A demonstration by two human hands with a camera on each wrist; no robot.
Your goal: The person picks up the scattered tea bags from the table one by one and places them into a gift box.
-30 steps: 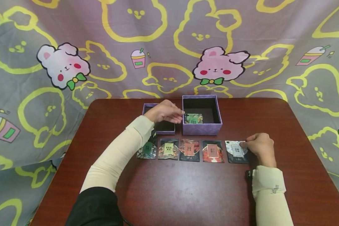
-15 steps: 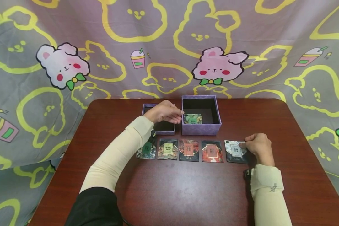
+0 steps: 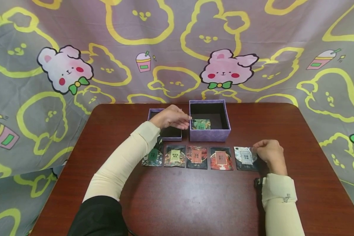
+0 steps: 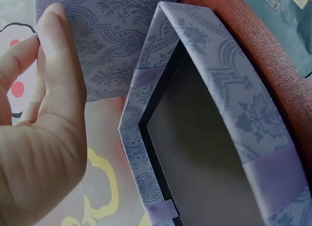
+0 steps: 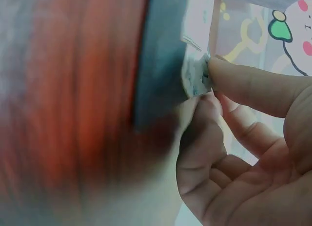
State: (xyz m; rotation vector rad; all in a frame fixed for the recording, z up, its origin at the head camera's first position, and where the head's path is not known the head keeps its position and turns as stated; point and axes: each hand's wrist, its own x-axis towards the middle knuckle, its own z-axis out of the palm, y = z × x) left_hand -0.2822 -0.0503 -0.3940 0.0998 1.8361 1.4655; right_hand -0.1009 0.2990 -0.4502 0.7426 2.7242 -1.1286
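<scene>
Five flat sachets lie in a row on the table: a green-labelled one (image 3: 154,157), a yellow-labelled one (image 3: 175,156), two red-labelled ones (image 3: 196,157) and a silver-white one (image 3: 245,158) at the right end. My right hand (image 3: 270,155) pinches the silver-white sachet's right edge between thumb and fingers; the right wrist view shows its corner bent up. Behind the row stands a deep purple box (image 3: 210,135), with a green sachet (image 3: 201,124) inside. My left hand (image 3: 171,118) pinches this box's left rim, the thumb at the edge and fingers against the patterned outer wall.
A shallow purple box lid (image 3: 172,139) lies open side up, left of the deep box, partly under my left hand. The brown table (image 3: 183,203) ends at a cartoon-printed curtain (image 3: 177,65). My left sleeve (image 3: 124,157) partly covers the green-labelled sachet.
The head view has shifted very slightly. Both hands keep their places, the left at the box rim and the right on the silver-white sachet.
</scene>
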